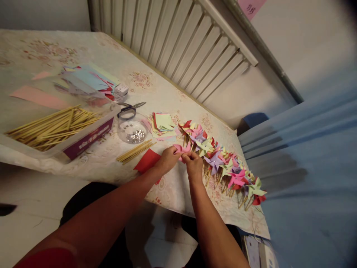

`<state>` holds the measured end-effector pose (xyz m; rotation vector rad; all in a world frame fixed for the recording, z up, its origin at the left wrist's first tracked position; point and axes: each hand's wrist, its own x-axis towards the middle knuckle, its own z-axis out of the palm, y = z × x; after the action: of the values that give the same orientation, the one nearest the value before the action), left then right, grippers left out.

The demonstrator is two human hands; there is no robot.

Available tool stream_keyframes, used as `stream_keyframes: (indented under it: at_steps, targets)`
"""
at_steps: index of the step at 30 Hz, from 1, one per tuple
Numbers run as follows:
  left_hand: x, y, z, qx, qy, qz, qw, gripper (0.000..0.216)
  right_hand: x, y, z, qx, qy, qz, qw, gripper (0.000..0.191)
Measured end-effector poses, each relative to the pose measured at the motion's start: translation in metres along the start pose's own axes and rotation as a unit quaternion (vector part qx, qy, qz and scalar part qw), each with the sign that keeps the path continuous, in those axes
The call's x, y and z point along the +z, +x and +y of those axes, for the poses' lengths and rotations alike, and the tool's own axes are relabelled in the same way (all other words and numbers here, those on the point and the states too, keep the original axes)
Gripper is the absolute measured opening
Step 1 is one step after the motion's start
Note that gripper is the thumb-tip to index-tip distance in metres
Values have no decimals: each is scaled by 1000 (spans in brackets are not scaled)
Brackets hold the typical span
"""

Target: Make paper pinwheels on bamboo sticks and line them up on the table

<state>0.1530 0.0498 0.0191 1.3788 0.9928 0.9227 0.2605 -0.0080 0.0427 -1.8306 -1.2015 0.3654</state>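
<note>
My left hand (168,159) and my right hand (193,166) meet over the table's near edge, both pinching a folded pink paper piece (182,149). A red paper square (147,160) lies just left of my left hand. A row of finished paper pinwheels (223,163) on sticks stretches to the right of my hands. A few loose sticks (135,151) lie behind the red square.
A clear box of wooden sticks (50,128) stands at the left. A round clear dish of pins (133,130), scissors (128,109), a stack of cut paper squares (163,123) and coloured sheets (86,80) lie on the flowered tablecloth (156,89). A slatted metal frame (189,48) and blue fabric (306,167) border the right.
</note>
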Motion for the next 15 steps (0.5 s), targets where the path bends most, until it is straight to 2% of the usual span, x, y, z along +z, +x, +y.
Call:
stream_keyframes:
  at_steps: [2, 4, 8, 10, 12, 15]
  targets:
    - [0, 0, 1, -2, -2, 1, 1000, 26, 0, 0, 1, 14, 25, -6, 1000, 21]
    - [-1, 0, 1, -3, -4, 3, 1000, 25, -3, 1, -1, 0, 8, -10, 1000, 20]
    - [-1, 0, 2, 2, -5, 1, 1000, 25, -12, 4, -11, -124, -120, -21, 985, 17]
    - [-1, 1, 2, 0, 1, 0, 1000, 25, -14, 5, -14, -158, -150, -25, 976, 17]
    - [-1, 0, 3, -3, 5, 1, 1000, 26, -12, 4, -13, -131, -126, -18, 983, 16]
    - [-2, 0, 3, -2, 0, 4, 1000, 25, -3, 3, -5, -21, -26, -5, 999, 16]
